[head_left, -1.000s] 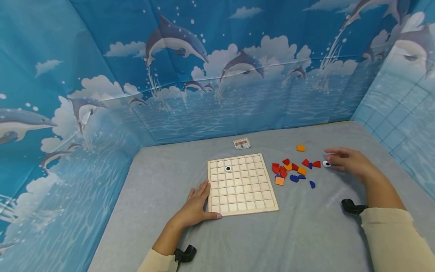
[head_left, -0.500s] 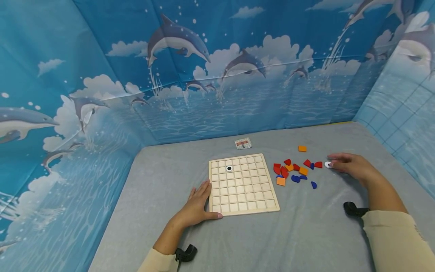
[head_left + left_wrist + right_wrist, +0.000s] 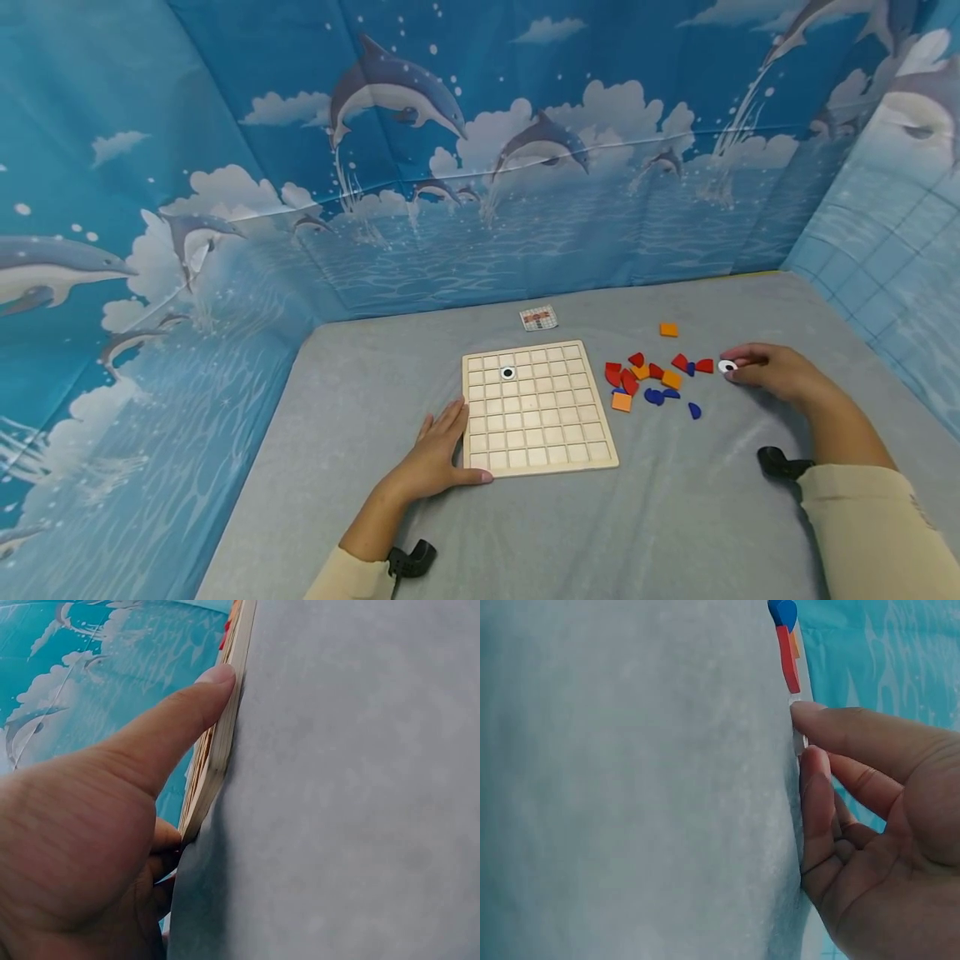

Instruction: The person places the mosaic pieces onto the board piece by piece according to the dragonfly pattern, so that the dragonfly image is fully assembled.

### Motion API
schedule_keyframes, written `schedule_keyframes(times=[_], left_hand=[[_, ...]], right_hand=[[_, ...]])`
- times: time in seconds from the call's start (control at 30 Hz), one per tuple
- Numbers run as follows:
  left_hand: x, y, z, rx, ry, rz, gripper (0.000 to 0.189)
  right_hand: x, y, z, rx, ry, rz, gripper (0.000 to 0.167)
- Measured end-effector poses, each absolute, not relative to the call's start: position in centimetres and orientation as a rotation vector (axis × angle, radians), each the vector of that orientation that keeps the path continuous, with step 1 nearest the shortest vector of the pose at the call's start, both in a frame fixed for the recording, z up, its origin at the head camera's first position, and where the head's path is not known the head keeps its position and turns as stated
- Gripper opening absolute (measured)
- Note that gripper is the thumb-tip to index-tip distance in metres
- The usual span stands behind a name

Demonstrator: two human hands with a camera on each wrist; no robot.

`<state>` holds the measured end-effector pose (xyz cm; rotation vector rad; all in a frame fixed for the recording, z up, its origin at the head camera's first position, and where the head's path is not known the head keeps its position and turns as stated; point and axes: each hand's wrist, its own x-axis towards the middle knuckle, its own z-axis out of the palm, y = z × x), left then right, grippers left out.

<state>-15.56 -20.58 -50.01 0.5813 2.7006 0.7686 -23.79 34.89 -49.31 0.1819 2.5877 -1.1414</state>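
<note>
On the grey counter (image 3: 675, 517), here's the right hand (image 3: 780, 372) pinching a black-dotted disc (image 3: 727, 366), the board (image 3: 540, 408) well leftward, against the straight-fingered left hand (image 3: 437, 457).

A blue backdrop (image 3: 450, 237) stands before me on 3 sides of the grey cloth (image 3: 337, 400): rear, left, right. Print: leaping dolphins (image 3: 397, 87), white clouds (image 3: 225, 196), water (image 3: 525, 258). Right panel (image 3: 922, 225): tile grid (image 3: 862, 250). A thin yellow strip (image 3: 753, 273) lines the cloth's rear edge, at right.
</note>
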Motion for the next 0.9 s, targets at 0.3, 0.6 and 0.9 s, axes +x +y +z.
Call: schedule_keyframes(times=[0.3, 0.6, 0.9], left_hand=[[-15.51, -20.55, -50.01, 0.565, 2.692, 0.746, 0.119], [-15.35, -20.53, -49.79, 0.564, 2.689, 0.749, 0.119], [-15.33, -20.55, -49.68, 0.581, 2.694, 0.770, 0.117]], right_hand=[[-23.77, 34.62, -49.37, 0.200, 2.594, -1.138, 0.062], [-23.26, 34.84, -49.18, 0.194, 2.594, -1.128, 0.072], [-23.13, 34.90, -49.18, 0.199, 2.587, -1.145, 0.078]])
